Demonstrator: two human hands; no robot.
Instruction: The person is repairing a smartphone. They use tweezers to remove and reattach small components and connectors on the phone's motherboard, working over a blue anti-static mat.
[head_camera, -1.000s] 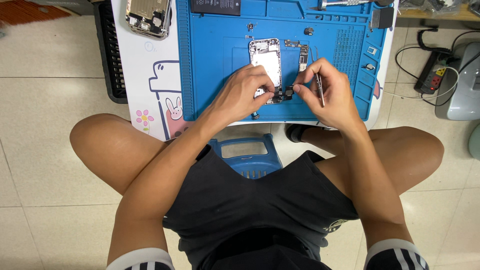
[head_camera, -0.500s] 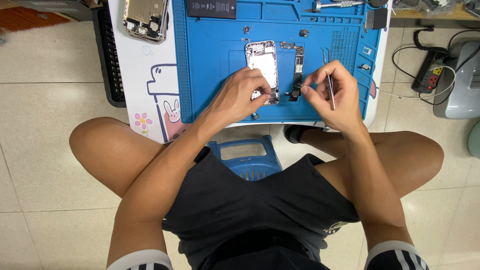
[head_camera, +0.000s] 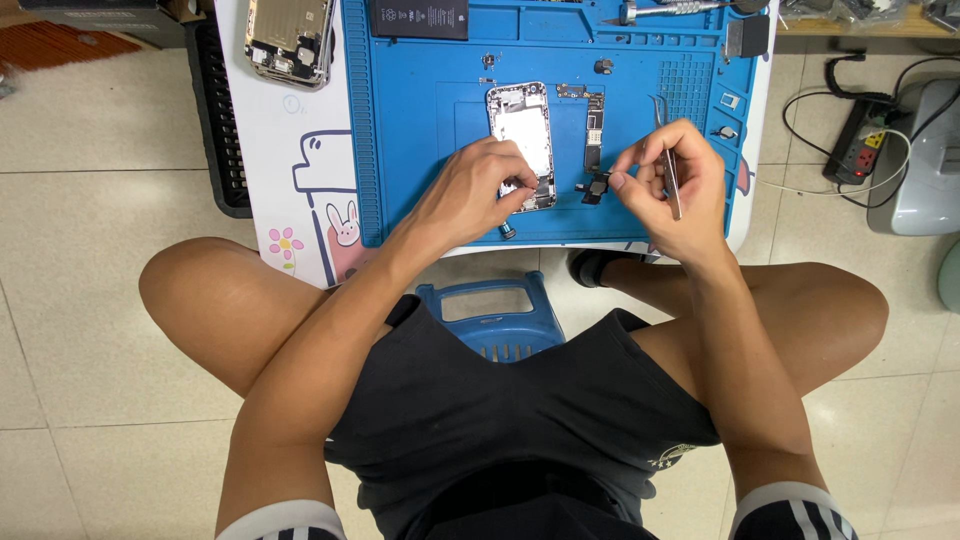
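The table (head_camera: 300, 150) carries a blue work mat (head_camera: 420, 120) that fills most of its top. At the mat's 12 o'clock edge lies a flat black battery (head_camera: 420, 18); off the mat, toward 10 o'clock, rests a second opened phone shell (head_camera: 288, 38). In the middle of the mat lies an opened phone frame (head_camera: 522, 140), upright lengthwise. The left hand (head_camera: 470, 195) presses its fingertips on the frame's 6 o'clock end, pinning it down. Just beside the frame, at 3 o'clock, sit small dark loose parts (head_camera: 594, 150). The right hand (head_camera: 668, 185) pinches slim metal tweezers (head_camera: 670, 165), held clear of the frame.
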